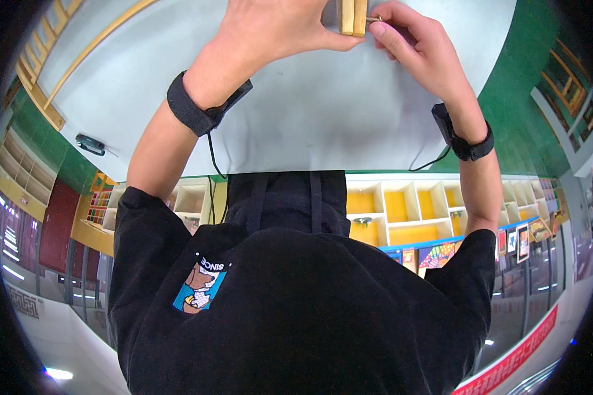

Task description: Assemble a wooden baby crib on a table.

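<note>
At the top edge of the head view, my left hand [276,29] is closed around light wooden bars [353,18], thumb pressed along their near end. Two bars appear to lie side by side; the rest of them runs out of the picture. On their right side a thin brass-coloured bolt or screw [374,20] sticks out. My right hand [425,49] pinches its outer end between thumb and forefinger. How deep the bolt sits in the wood cannot be seen.
A slatted wooden frame [54,105] with a curved rail lies at the upper left of the white table [296,125]. Near the table's left edge is a small dark folding tool [91,144]. Black cables [215,158] hang from both wrist straps. White shelving [402,201] stands beyond the near edge.
</note>
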Available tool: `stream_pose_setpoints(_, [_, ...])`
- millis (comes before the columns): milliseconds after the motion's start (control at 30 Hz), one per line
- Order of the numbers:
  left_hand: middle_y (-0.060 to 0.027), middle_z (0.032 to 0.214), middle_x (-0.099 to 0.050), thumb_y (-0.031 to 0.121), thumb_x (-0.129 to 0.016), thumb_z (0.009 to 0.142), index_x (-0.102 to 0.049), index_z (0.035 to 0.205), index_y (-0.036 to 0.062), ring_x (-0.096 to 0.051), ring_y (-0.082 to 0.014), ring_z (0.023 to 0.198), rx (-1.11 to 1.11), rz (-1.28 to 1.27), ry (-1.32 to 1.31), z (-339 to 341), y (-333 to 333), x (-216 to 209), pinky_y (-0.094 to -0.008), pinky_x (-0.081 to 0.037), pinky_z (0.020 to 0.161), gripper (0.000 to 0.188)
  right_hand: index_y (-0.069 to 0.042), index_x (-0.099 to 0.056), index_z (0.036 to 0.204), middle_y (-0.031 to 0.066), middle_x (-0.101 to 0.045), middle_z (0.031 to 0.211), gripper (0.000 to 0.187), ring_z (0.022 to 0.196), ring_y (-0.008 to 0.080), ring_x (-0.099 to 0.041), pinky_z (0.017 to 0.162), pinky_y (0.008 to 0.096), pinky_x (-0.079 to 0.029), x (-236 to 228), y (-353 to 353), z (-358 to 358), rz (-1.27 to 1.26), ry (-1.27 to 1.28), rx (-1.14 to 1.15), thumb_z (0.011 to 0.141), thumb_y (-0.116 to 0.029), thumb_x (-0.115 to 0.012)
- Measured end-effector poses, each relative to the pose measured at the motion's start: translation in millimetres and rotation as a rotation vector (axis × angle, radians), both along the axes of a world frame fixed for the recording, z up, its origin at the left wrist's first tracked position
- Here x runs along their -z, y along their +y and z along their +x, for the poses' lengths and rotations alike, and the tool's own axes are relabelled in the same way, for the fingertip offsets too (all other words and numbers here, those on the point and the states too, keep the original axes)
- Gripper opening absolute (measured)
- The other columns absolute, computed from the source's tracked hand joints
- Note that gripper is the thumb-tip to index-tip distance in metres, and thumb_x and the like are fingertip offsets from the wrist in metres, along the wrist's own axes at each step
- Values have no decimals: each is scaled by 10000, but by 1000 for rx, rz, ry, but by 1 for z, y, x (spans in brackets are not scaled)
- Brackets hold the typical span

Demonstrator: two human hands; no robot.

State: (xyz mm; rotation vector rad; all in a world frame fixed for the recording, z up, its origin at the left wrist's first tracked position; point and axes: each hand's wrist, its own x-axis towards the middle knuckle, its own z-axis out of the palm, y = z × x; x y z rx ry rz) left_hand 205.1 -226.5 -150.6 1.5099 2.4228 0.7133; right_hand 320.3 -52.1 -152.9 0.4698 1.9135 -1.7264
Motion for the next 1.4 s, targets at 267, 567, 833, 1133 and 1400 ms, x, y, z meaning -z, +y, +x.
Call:
stream_pose_setpoints(267, [-135,1007,-472,351,-821,542,-577,1166,150,-461,-278,976,0,37,-16,0,0,1,-382,-312,802,700,-32,-598,837,65,-548,627,194,595,165,-552,585,278,-454,-1,7,-6,-28,-221,-97,944,-179,-530])
stream_pose_setpoints(567, [-131,1005,-475,349,-819,535,-583,1168,151,-462,-272,976,-7,56,-59,2,7,-3,-376,-310,798,704,-34,-587,913,88,-549,653,259,609,188,-563,583,294,-463,22,12,13,211,302,-150,984,-259,-480])
stream_pose_setpoints(833, [-136,1008,-491,332,-815,547,-594,1153,149,-473,-284,985,-2,60,5,-2,-1,3,-389,-321,820,670,-53,-571,838,-32,-495,613,372,505,50,-446,466,203,-369,2,13,-3,-203,-215,-29,1029,-315,-388])
stream_pose_setpoints(1133, [-157,1076,-511,326,-813,559,-593,1177,135,-480,-311,1043,-105,166,-33,5,-16,18,-431,-323,890,683,-14,-632,901,103,-542,627,308,520,178,-512,524,302,-420,20,2,-3,419,293,-310,934,-318,-591])
stream_pose_setpoints(1400, [-179,1287,-458,350,-807,630,-538,1302,210,-407,-341,1235,-176,-139,180,33,-5,4,-570,-266,1016,737,-8,-627,869,166,-568,661,279,564,286,-538,555,348,-441,25,61,36,331,301,-383,916,-281,-595])
